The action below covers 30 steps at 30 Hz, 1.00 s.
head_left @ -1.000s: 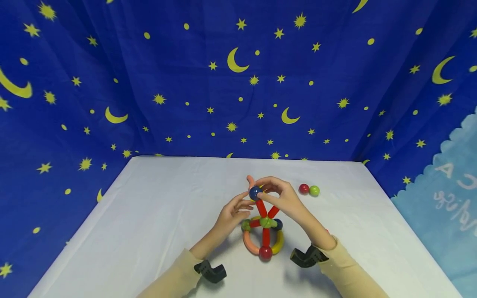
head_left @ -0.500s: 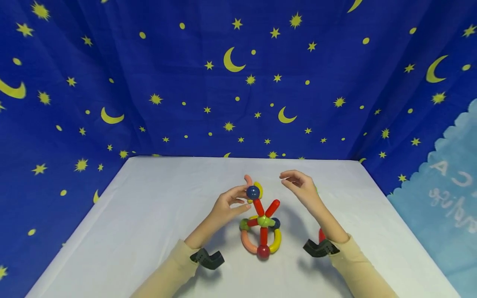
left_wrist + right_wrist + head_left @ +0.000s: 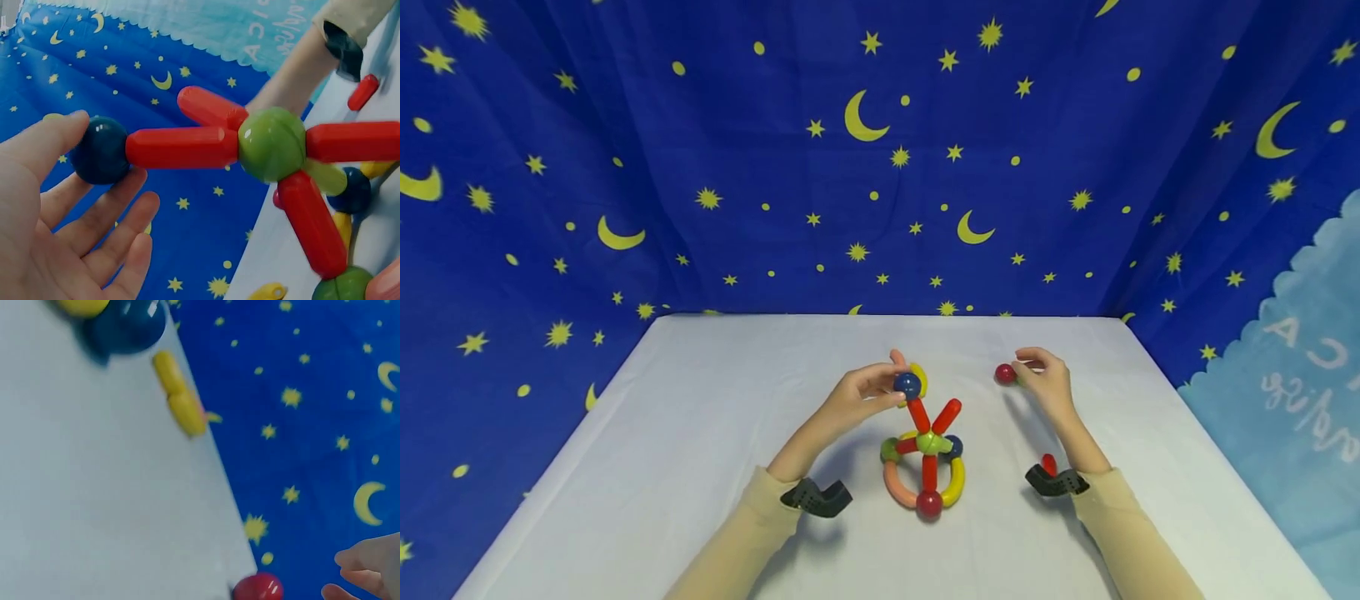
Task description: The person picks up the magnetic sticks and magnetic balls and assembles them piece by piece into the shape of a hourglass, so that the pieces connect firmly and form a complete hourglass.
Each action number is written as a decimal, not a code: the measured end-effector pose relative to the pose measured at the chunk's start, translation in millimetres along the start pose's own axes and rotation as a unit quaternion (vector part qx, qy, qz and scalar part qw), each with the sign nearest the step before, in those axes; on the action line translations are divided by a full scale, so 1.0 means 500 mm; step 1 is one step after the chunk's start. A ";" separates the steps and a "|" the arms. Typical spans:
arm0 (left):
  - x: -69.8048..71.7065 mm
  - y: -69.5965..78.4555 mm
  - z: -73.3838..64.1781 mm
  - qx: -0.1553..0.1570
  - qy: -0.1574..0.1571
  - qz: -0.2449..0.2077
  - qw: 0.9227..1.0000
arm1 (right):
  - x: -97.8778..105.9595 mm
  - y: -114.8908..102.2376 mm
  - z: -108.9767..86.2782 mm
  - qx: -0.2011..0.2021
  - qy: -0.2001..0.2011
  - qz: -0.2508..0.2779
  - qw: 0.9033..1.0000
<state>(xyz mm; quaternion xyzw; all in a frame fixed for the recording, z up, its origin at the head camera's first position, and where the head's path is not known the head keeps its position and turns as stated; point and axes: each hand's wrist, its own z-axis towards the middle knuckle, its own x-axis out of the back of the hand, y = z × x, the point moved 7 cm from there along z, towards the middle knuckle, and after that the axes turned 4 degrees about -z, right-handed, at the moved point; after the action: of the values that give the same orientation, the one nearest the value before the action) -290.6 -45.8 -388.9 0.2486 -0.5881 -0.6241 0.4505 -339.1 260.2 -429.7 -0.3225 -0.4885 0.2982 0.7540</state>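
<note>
My left hand (image 3: 865,392) pinches a dark blue ball (image 3: 100,151) between thumb and fingers. That ball tops a red rod (image 3: 182,148) rising from the green centre ball (image 3: 273,144) of a magnetic rod-and-ball structure. Another red rod (image 3: 947,415) slants up with a free end. Below is a ring of curved pink rods (image 3: 898,486) and yellow rods (image 3: 955,482), with a red ball (image 3: 929,505) in front. My right hand (image 3: 1048,387) is over a light green ball (image 3: 1020,380), mostly hidden by the thumb, beside a loose red ball (image 3: 1005,374). Its grip is not visible.
Curved yellow pieces (image 3: 919,380) and a curved pink piece (image 3: 897,357) show behind the blue ball. A red rod (image 3: 1048,463) lies near the right wrist strap (image 3: 1054,481). The white table (image 3: 737,383) ends at a blue star-patterned curtain (image 3: 790,167).
My right hand has left the blue ball and moved right to the loose red and green balls. The left hand stays at the structure's top, its thumb now against the blue ball.
</note>
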 end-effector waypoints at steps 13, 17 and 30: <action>-0.008 0.010 -0.012 0.028 -0.005 -0.001 1.000 | -0.035 0.075 0.003 -0.018 -0.097 -0.108 0.989; -0.007 0.013 -0.011 0.023 -0.006 0.001 1.000 | -0.036 0.081 0.001 -0.022 -0.104 -0.112 0.988; 0.000 0.008 -0.010 0.021 -0.008 0.013 1.000 | 0.010 -0.018 -0.009 -0.026 0.012 -0.048 0.998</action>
<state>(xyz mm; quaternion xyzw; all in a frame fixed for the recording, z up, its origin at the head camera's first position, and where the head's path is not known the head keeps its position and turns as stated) -285.4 -47.8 -385.8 0.2455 -0.6079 -0.6074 0.4485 -331.9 257.5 -421.7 -0.3217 -0.5015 0.2454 0.7647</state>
